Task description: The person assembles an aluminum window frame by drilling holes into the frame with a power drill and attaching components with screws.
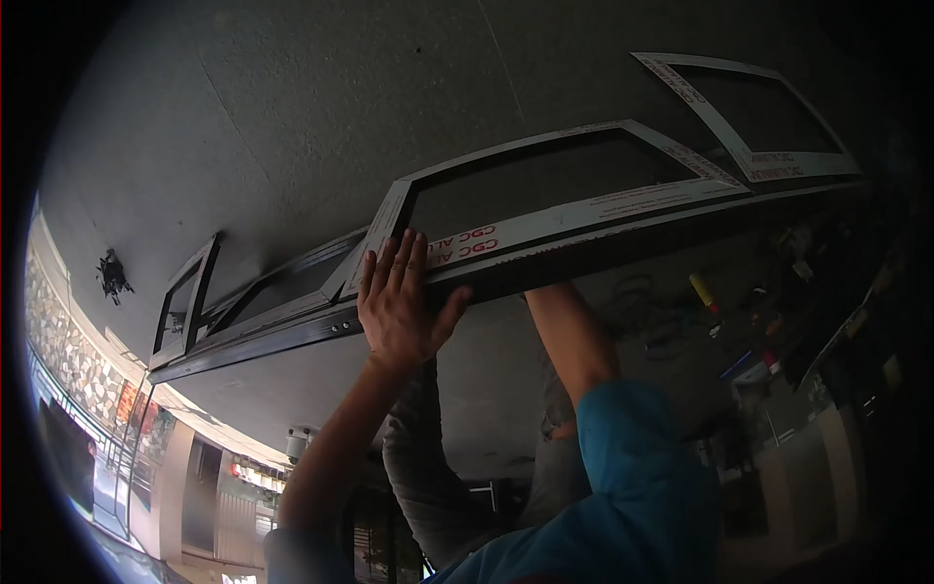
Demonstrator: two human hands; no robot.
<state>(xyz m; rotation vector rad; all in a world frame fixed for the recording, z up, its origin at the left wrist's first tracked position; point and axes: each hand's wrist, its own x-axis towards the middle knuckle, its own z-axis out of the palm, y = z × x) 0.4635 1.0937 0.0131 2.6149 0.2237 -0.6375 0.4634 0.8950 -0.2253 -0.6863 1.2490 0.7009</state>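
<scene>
Firstly, left hand [401,302]: back upward, four fingers extended close together with slim gaps, thumb held apart toward the right; laid over the near edge of a large framed panel [584,210], not closed round any small object. Right hand: hidden behind the long dark bar [263,353], state of its fingers impossible to tell; right forearm [569,336] visible up to the bar's lower edge.

Item, under the left fingers: large framed panel, pale protective film with red lettering, "CDC ALU" legible beside the fingertips; set along the long dark bar, centre of view. Bar: running aslant from lower left to upper right, with two small bright spots just left of the hand.

Item, farther right: second framed panel [798,165], similarly filmed and lettered, near the large panel's right corner. Item, left of the hand: low dark frame [272,319], with small upright-looking frame [202,292] beside it at the bar's left end.

Beyond: grey floor [243,107], dark tangled clump [114,275] at far left. Right side, below the bar: yellow object with red end [702,292], thin blue object [736,365], other small pieces too dim to name.

Nearest the wearer: blue shirt [584,530], dark-clad legs [418,462]. Lower left: patterned stone surface [78,341].
</scene>
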